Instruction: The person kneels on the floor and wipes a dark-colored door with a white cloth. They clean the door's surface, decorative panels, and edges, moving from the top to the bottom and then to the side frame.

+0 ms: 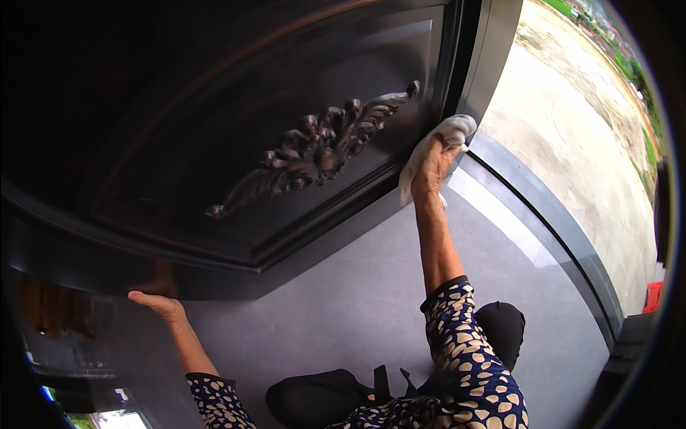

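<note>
My right hand (434, 166) is closed on a whitish cloth (457, 129), pressing it to the lower corner of a dark, glossy door (343, 268), beside the door frame. Part of the cloth hangs down along the door's edge. Over at the left, my left hand (161, 306) lies against the door's near edge with its thumb stretched out; its other fingers are mostly hidden. A carved scroll-and-leaf ornament (325, 159) stands out from the door's panel.
Smooth grey floor (336, 307) lies beneath me. A dark threshold strip (547, 222) runs along the doorway at the right. Beyond it is pale, sunlit ground (572, 136), with a red object (653, 297) at the far right. My bent knees (501, 332) are near the door.
</note>
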Tool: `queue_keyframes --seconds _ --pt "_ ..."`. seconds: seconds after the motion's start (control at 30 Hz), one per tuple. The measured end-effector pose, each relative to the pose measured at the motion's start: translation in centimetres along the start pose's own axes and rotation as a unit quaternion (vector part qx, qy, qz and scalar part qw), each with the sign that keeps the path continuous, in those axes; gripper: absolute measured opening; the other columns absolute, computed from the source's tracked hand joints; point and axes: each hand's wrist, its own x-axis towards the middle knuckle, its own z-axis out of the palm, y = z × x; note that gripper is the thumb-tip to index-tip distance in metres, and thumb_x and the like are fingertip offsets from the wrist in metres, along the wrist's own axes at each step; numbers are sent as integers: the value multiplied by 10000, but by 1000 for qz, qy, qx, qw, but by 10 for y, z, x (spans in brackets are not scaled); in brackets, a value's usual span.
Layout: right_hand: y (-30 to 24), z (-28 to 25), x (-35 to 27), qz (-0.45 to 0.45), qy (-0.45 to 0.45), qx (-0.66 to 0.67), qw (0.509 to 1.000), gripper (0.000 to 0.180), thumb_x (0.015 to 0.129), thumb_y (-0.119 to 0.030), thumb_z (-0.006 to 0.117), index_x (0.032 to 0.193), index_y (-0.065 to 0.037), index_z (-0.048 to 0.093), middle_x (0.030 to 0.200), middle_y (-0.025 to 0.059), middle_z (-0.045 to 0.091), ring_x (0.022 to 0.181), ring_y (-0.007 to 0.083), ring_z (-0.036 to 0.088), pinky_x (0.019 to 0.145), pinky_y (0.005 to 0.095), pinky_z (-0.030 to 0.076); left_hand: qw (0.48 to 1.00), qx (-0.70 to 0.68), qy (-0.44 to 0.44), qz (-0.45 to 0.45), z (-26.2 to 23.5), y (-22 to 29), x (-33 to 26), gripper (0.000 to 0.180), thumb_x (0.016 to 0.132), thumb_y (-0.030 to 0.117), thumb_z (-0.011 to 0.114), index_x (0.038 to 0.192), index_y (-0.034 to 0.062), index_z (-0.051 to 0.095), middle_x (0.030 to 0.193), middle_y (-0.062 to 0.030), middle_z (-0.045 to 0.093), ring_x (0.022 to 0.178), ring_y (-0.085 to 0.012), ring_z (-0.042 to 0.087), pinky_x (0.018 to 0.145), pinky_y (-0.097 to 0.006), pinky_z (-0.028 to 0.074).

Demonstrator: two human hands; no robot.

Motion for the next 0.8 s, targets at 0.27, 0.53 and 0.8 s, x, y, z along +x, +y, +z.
queue_keyframes --seconds 0.27,0.53,0.8 --pt "-4 26 -119 23 -126 -155 980 629 832 -159 487 1351 49 199 1327 240 302 1201 404 288 1024 454 221 999 45 13 14 -27 -5 8 1014 808 758 196 1411 -15 -62 1491 -174 -84 1385 -290 -11 1124 -384 64" --pt "7 22 -225 -76 -188 -143 969 704 701 54 480 1362 19 238 1367 252 281 1201 410 304 1019 440 261 999 44 -9 0 -11 -5 0 1011 810 756 193 1409 -14 -74 1489 -169 -110 1386 -279 -32 1124 -382 56" --pt "6 26 -187 -40 -211 34 976 391 731 93 490 1099 -39 473 1025 97 493 975 226 508 885 330 395 999 44 18 0 -9 -2 3 1003 807 761 145 1417 -22 2 1494 -182 -27 1385 -290 21 1122 -392 67"
